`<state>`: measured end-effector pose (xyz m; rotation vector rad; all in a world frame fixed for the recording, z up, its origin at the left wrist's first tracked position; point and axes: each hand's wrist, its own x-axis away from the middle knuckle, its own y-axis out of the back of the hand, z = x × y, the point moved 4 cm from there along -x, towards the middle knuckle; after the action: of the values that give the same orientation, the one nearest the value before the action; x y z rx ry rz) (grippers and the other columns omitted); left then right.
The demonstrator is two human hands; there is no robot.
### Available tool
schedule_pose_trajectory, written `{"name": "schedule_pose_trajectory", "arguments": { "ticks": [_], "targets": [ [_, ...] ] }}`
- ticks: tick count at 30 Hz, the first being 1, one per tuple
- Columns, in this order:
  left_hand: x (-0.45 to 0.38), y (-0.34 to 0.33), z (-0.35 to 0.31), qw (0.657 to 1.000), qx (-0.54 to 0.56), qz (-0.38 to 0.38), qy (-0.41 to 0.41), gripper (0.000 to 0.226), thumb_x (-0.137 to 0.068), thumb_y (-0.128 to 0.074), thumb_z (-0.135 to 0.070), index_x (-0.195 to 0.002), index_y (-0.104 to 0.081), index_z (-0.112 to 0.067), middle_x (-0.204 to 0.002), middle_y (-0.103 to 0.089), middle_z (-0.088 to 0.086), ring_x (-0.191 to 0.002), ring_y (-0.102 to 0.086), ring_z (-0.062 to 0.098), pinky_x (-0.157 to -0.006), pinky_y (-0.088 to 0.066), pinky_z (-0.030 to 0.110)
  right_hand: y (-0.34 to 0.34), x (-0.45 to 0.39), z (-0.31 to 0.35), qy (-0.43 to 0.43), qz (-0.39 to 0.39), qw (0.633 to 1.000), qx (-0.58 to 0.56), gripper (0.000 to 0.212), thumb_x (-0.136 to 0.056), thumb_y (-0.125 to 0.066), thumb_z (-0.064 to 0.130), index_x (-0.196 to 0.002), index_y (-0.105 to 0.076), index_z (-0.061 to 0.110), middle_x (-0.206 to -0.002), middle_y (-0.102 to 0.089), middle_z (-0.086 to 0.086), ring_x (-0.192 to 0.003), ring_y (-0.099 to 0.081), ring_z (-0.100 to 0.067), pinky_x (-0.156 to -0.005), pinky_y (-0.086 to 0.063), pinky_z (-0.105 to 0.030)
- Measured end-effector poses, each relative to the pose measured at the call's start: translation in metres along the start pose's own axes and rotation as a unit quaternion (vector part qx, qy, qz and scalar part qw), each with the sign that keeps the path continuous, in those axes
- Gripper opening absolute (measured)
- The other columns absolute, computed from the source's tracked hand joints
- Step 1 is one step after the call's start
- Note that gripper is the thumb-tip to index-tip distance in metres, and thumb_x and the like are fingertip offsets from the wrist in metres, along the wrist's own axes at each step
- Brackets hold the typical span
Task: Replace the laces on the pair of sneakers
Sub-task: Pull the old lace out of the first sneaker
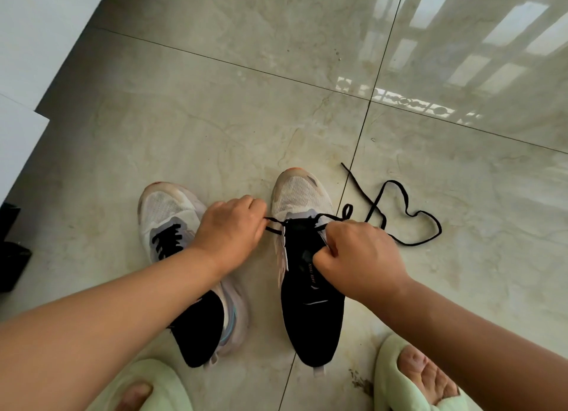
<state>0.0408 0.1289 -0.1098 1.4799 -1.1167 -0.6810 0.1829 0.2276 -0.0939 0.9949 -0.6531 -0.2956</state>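
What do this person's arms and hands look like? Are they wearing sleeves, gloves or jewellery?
Both forearms are bare, with no sleeves in view. The left hand and right hand wear no gloves, and no watch, bracelet or ring shows.

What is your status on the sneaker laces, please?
Both hands, left and right, pinching black lace at right sneaker. Left sneaker already laced. Lace tail loose on floor; nothing blocking.

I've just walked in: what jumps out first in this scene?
Two hands meet over the right sneaker at the centre of the tiled floor: the left hand and the right hand each pinch a black lace, whose loose length trails right across the tiles. Beside it, the left sneaker is already laced, and green slippers frame the bottom edge.
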Motion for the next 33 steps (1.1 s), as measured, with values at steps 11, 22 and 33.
{"name": "schedule_pose_trajectory", "arguments": {
  "ticks": [11, 22, 33],
  "targets": [
    [0.012, 0.018, -0.015, 0.978, 0.084, -0.13, -0.142, 0.023, -0.073, -0.06, -0.021, -0.095, -0.064, -0.016, -0.091, -0.05, 0.004, -0.076, -0.051, 0.02, -0.069, -0.04, 0.034, -0.003, -0.001, 0.0, 0.005, 0.008, 1.0, 0.012, 0.025, -0.074, -0.05, 0.023, -0.059, -0.031, 0.016, -0.058, -0.038, 0.003, -0.05, -0.03, -0.013, -0.046, -0.015, -0.026],
    [0.006, 0.017, -0.016, 0.976, 0.015, -0.163, -0.146, 0.007, -0.076, -0.067, -0.021, -0.07, -0.07, -0.02, -0.07, -0.056, -0.003, -0.075, -0.043, 0.017, -0.074, -0.03, 0.033, -0.003, 0.0, 0.001, 0.01, 0.01, 1.0, 0.014, 0.026, -0.074, -0.05, 0.023, -0.058, -0.03, 0.017, -0.059, -0.037, 0.004, -0.055, -0.033, -0.018, -0.047, -0.015, -0.024],
    [-0.015, 0.009, 0.026, 0.988, 0.047, -0.021, 0.147, 0.003, -0.077, -0.062, -0.021, -0.079, -0.061, -0.022, -0.083, -0.051, -0.006, -0.087, -0.053, 0.021, -0.077, -0.022, 0.031, -0.001, 0.001, 0.0, 0.005, 0.014, 1.0, 0.007, 0.026, -0.074, -0.049, 0.021, -0.058, -0.029, 0.016, -0.057, -0.038, 0.002, -0.051, -0.031, -0.014, -0.047, -0.015, -0.026]
  ]
}}
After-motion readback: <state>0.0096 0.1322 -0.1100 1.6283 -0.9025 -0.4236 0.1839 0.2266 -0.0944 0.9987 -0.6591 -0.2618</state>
